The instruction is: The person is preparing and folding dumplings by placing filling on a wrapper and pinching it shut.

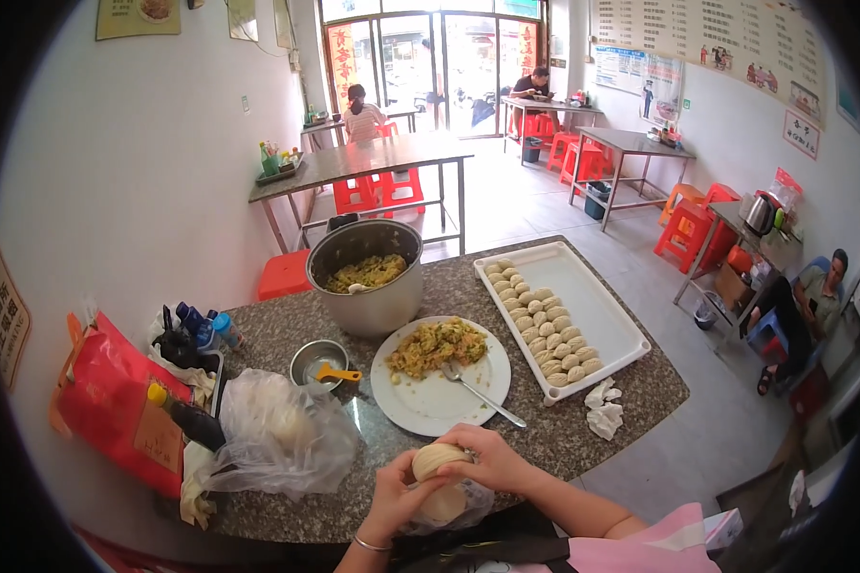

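Both my hands meet at the near edge of the speckled counter around a pale, pleated dumpling (439,459). My left hand (394,495) cups it from the left, fingers closed on its side. From the right, my right hand (492,459) pinches its top and edge. Just below them, a round pale dough wrapper (444,503) lies on clear plastic. A white plate (416,413) beyond my hands carries chopped yellow-green filling (435,349) and a metal fork (483,393). Rows of pleated dumplings (543,325) fill the left part of a white tray (597,310).
A deep metal pot (377,296) of filling stands behind the plate. Left of the plate are a small metal bowl (308,358) with an orange-handled tool (338,373), a plastic bag of dough (287,420), a dark bottle (189,420) and a red sack (119,401). Crumpled tissue (603,411) lies right.
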A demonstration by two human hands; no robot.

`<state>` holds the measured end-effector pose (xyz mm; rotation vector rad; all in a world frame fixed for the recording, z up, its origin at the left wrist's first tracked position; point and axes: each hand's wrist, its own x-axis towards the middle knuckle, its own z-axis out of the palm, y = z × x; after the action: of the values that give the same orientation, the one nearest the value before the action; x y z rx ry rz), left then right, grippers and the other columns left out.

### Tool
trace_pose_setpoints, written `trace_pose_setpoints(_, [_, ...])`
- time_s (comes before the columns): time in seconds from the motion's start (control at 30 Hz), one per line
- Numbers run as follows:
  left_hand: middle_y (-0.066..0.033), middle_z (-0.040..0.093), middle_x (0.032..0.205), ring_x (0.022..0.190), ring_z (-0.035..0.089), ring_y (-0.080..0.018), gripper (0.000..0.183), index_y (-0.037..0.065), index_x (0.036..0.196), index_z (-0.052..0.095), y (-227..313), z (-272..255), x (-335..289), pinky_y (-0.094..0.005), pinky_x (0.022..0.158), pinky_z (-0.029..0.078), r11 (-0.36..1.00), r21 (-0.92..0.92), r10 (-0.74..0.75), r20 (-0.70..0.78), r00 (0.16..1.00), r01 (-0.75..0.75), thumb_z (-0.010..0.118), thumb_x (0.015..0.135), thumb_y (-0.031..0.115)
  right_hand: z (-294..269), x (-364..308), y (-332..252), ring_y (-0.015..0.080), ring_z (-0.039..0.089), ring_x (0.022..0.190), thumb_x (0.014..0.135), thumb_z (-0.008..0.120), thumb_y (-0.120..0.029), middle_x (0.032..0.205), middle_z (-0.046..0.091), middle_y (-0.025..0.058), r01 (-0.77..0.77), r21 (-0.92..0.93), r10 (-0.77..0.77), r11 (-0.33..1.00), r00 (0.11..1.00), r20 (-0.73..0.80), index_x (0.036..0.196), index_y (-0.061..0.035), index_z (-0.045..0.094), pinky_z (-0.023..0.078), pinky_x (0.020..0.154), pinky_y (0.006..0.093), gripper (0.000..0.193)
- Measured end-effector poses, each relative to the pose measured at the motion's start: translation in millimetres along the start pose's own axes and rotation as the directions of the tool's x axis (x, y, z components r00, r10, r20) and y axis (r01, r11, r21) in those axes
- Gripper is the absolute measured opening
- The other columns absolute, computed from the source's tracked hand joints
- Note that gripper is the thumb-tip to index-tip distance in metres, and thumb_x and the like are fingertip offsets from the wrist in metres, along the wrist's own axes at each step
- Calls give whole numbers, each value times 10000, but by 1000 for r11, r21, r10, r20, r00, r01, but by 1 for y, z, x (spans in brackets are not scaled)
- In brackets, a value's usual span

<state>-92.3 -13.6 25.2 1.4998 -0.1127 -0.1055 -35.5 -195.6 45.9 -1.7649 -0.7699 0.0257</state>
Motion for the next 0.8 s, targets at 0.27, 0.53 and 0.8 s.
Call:
trace_pose_setpoints(0.27, [-69,623,1045,942,606,-127,395,-27,1132,537,-1,12,1,-263,825,493,976,-189,86,-117,989,-107,719,787,38,3,-1,-1,233,617,847,782,720,-233,904,622,106,-12,49,18,999,993,-121,1023,-23,635,478,763,319,331])
trace_pose_setpoints(0.53, [-81,622,1051,974,605,-142,430,-20,1163,518,-11,13,0,-268,841,488,968,-171,160,-150,976,-185,716,783,15,13,-4,3,229,628,855,772,727,-222,928,641,117,-70,74,83,995,978,-193,1021,-20,643,480,774,318,331])
trace_pose_setpoints(0.8, [-83,625,1066,970,599,-129,406,-14,1163,527,-6,8,-1,-271,836,493,984,-157,72,-73,995,-82,707,805,52,6,1,3,209,625,829,769,732,-219,899,644,108,-85,39,88,996,994,-67,1008,-5,643,480,753,305,333])
